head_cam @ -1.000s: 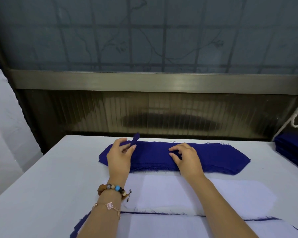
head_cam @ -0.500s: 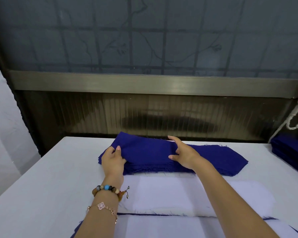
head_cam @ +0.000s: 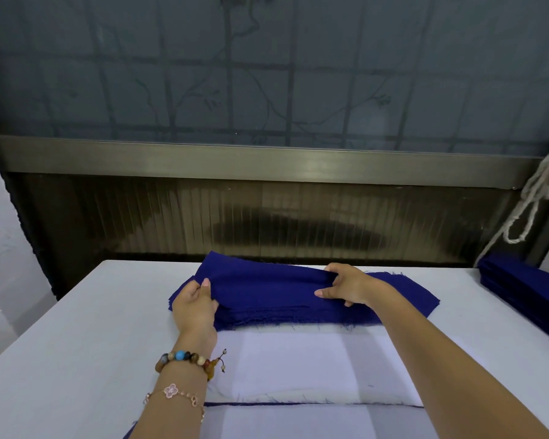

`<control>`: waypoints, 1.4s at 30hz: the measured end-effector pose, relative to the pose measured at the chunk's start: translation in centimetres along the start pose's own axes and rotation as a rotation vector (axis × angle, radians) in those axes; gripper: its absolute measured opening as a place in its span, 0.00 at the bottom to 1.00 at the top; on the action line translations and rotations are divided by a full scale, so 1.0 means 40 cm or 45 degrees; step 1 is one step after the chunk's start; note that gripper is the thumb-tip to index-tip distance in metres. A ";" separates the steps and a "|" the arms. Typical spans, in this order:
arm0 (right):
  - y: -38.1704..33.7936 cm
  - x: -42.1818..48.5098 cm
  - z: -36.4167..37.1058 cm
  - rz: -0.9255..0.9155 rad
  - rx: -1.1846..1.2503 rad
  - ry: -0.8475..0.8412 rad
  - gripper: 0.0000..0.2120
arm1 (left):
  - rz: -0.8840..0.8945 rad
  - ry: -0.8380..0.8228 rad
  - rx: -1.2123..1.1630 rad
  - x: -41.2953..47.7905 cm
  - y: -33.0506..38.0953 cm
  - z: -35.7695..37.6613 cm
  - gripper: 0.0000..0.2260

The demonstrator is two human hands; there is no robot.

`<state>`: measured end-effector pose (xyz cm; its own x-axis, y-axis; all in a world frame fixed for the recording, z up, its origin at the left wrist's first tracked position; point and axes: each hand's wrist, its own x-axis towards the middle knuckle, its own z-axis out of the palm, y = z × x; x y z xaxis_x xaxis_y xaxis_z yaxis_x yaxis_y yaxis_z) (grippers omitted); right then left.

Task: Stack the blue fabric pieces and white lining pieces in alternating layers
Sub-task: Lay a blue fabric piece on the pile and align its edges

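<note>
I see open worktop [head_cam: 76,343] left of the blue pile [head_cam: 298,312]; the ribbed panel [head_cam: 171,217] blocks behind it, another blue stack [head_cam: 520,289] crowds the right edge

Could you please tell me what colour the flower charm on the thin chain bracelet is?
The flower charm is pale pink, best seen in the head view.

Two hands [head_cam: 194,308] [head_cam: 346,286], two blue fabric stacks [head_cam: 298,315] [head_cam: 526,289], two bracelets [head_cam: 184,359] [head_cam: 175,391].
</note>
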<state>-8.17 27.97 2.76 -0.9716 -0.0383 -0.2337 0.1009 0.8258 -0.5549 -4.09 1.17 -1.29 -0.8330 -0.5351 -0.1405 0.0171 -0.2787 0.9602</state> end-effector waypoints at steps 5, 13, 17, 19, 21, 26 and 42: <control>0.064 -0.004 -0.045 0.098 -0.026 0.056 0.32 | -0.010 -0.002 0.021 0.004 -0.001 0.000 0.09; 0.187 -0.018 -0.103 0.211 -0.062 0.260 0.18 | -0.016 0.059 0.055 0.012 -0.006 0.002 0.11; 0.251 -0.031 -0.121 0.285 -0.025 0.392 0.23 | -0.024 0.073 0.067 0.017 -0.009 0.003 0.12; 0.277 -0.040 -0.123 0.343 0.059 0.469 0.24 | -0.027 0.087 0.080 0.019 -0.010 0.005 0.12; 0.301 -0.049 -0.121 0.418 0.178 0.558 0.27 | -0.035 0.098 0.079 0.020 -0.010 0.006 0.11; 0.349 -0.069 -0.111 0.490 0.442 0.723 0.23 | -0.049 0.093 0.095 0.025 -0.012 0.005 0.11; 0.345 -0.122 -0.082 0.192 0.754 0.825 0.09 | 0.165 -0.004 0.201 0.013 -0.007 0.000 0.13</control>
<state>-2.73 41.42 -1.14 -0.8512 0.5213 0.0605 0.1571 0.3630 -0.9184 -4.53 0.96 -1.63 -0.8313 -0.5557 -0.0124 0.0378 -0.0788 0.9962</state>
